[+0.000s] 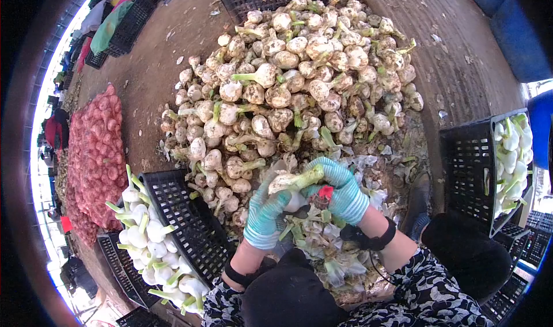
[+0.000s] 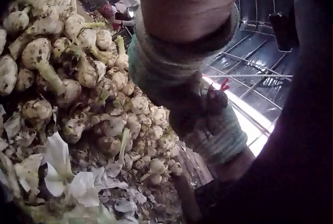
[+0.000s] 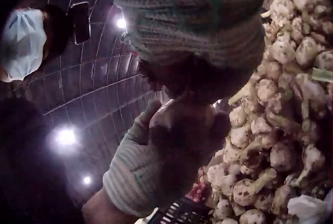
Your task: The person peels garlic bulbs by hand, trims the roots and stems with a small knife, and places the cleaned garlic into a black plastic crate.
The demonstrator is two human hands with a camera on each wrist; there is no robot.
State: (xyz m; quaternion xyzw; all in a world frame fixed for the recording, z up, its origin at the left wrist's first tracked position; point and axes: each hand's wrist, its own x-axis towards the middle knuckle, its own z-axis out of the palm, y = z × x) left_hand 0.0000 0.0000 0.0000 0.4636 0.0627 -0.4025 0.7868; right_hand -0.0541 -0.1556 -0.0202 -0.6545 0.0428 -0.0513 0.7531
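Both hands wear teal-and-white striped knit gloves and meet in front of the pile in the head view. My left hand (image 1: 268, 215) grips a garlic bulb (image 1: 281, 183) from the left, with loose dirty outer skin on it. At the right, my right hand (image 1: 344, 193) curls its fingers round the bulb's thick green stem (image 1: 308, 177). A small dark object with a red tip (image 1: 325, 193) shows at the right thumb; I cannot tell what it is. In the right wrist view the left glove (image 3: 140, 167) faces the right glove (image 3: 192, 21), and shadow hides the grip.
A large heap of dirty garlic (image 1: 276, 97) lies ahead. Peeled skins and stem scraps (image 1: 328, 246) cover the ground below the hands. Black crates of cleaned white garlic stand at left (image 1: 184, 212) and right (image 1: 466, 171). Filled red mesh sacks (image 1: 95, 154) lie far left.
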